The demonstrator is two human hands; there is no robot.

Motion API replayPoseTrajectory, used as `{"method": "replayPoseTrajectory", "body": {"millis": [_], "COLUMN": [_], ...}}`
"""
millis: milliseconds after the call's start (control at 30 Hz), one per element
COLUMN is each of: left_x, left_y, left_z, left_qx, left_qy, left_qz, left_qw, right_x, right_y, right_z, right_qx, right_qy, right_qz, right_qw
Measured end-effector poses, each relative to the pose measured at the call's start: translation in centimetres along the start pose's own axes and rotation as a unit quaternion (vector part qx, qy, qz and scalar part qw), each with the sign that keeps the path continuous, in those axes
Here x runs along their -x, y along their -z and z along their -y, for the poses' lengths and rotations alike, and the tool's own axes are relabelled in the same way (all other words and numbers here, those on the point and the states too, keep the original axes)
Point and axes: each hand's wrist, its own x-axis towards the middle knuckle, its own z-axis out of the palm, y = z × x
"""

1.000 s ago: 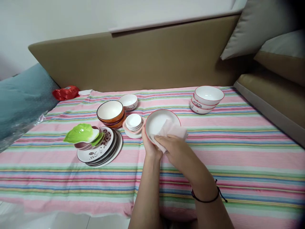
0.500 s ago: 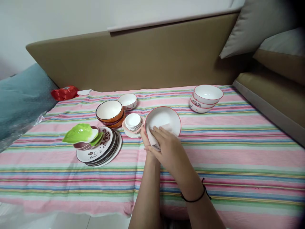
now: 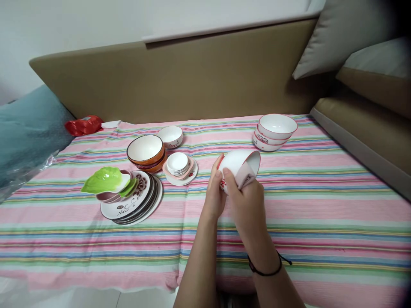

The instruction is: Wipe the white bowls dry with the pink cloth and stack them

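Observation:
I hold a white bowl with a red rim [image 3: 236,164] tipped on its side above the striped cloth, its mouth facing right. My left hand [image 3: 214,194] grips the bowl's outer wall from the left. Fingers of my right hand [image 3: 247,203] are closed on the bowl's near side, pressing a pale pink cloth [image 3: 245,179] against it. A black band circles my right wrist.
The striped tablecloth [image 3: 321,205] carries a stack of red-rimmed bowls [image 3: 275,131] at back right, small white saucers [image 3: 179,166], brown bowls [image 3: 146,153], a small bowl [image 3: 171,136], stacked plates [image 3: 136,200] and a green leaf dish [image 3: 105,181]. A red packet [image 3: 82,125] lies by the sofa back.
The bowl faced up toward me with the cloth wiping its inside; now it is tipped sideways to the right and both hands have shifted right onto its outside.

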Motion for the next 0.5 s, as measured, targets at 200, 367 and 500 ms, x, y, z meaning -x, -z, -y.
{"method": "replayPoseTrajectory", "body": {"millis": [200,367,500], "left_x": [-0.1,-0.4,-0.1], "left_y": [0.4,0.6,1.0], "left_z": [-1.8,-3.0,-2.6], "left_qx": [-0.011,0.087,-0.037], "left_qy": [0.070,0.082,0.032], "left_qz": [0.030,-0.054,-0.070], "left_qw": [0.997,0.991,0.996], "right_x": [-1.4,-1.3,0.0], "right_y": [1.2,-0.2,-2.4], "right_z": [-1.0,-1.7,-1.7], "right_qx": [0.151,0.140,0.148], "right_qy": [0.203,0.254,0.211], "right_qz": [0.129,0.274,0.262], "right_qw": [0.959,0.917,0.930]}}
